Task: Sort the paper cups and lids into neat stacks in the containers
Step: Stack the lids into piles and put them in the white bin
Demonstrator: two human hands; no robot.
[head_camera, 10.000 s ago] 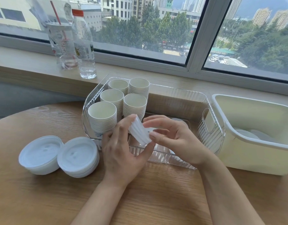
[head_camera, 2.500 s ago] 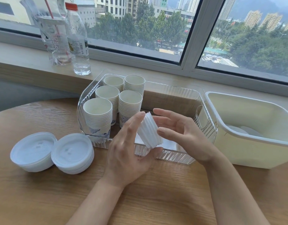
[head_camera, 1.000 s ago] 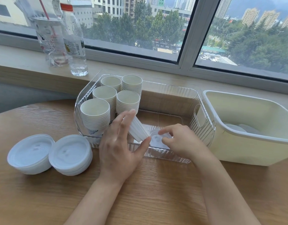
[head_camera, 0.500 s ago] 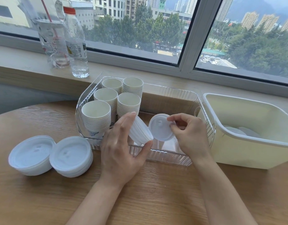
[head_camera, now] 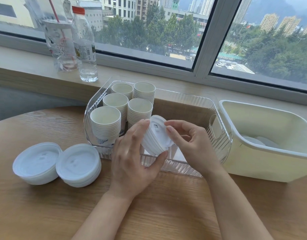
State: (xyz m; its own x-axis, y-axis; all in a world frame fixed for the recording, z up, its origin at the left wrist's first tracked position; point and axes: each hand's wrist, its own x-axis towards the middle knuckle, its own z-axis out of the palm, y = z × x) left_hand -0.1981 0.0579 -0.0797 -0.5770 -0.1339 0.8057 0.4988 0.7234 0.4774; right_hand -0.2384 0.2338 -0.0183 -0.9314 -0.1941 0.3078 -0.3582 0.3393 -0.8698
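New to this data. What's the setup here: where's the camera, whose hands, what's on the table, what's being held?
No robot: a person's bare hands, filmed by one camera worn on the head, looking forward and down. The left hand grips a small stack of white lids on its side, while the right hand pinches the end lid against it. On the wooden table sit a clear bin holding five stacks of paper cups, a cream tub, and two larger lid piles. A water bottle stands on the sill.
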